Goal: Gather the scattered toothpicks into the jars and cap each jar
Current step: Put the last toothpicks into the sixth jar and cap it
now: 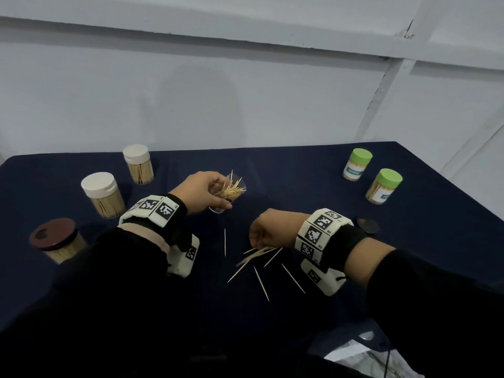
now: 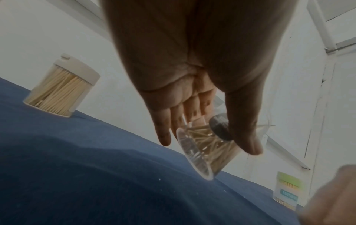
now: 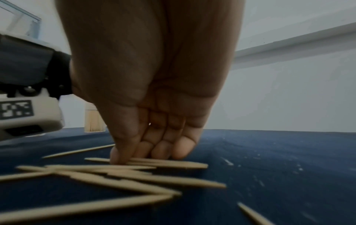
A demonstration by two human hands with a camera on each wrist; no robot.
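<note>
My left hand (image 1: 218,190) grips a clear open jar (image 1: 231,196), tilted toward the right, with toothpicks poking out of its mouth. In the left wrist view the left hand (image 2: 207,141) has its thumb and fingers wrapped round the jar (image 2: 200,159). My right hand (image 1: 256,245) reaches down to the dark blue cloth and pinches a small bunch of toothpicks (image 1: 257,253). Seen from the right wrist, the right hand (image 3: 146,155) has its fingertips bunched on the toothpicks (image 3: 163,163). Several loose toothpicks (image 1: 261,282) lie scattered around it. A dark round cap (image 1: 367,225) lies flat behind my right wrist.
Capped jars full of toothpicks stand around: two with white caps (image 1: 137,163) (image 1: 102,193) and one with a brown cap (image 1: 56,238) at the left, two with green caps (image 1: 357,165) (image 1: 383,186) at the back right. The table's right edge (image 1: 463,192) slants close to the green jars.
</note>
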